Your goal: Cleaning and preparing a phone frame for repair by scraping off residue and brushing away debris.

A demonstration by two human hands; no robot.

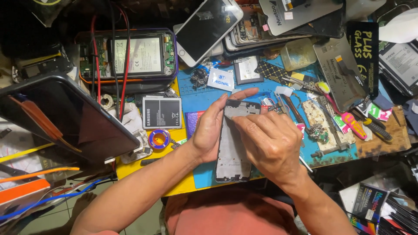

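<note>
Item: phone frame (233, 150), a bare mid-frame with no screen or board fitted.
Place: held above the blue mat (198, 98) on the desk (130, 167), long axis running away from the person, top end far.
Left grip: left hand (209, 130) closed around the frame's left edge, thumb on the top face near the upper corner, fingers stretched behind the top end.
Right grip: right hand (272, 141) lies over the frame's right edge, fingertips pressing the face just right of the left thumb; whether it pinches anything small I cannot tell.
Handling: judged light, thin and stiff, yet apt to bend if twisted; the edges look narrow and smooth, so likely slippery.
Hold point: best taken by the two long edges, as the left grip does, not by the open middle.
Look: dark rim, pale grey inner plate with small cut-outs, rounded corners, lower end free below both grips.
Near the grips: grey battery (162, 112) left of the left hand; solder reel (158, 139) below it; pink-handled tool (348, 119) right of the right hand.
</note>
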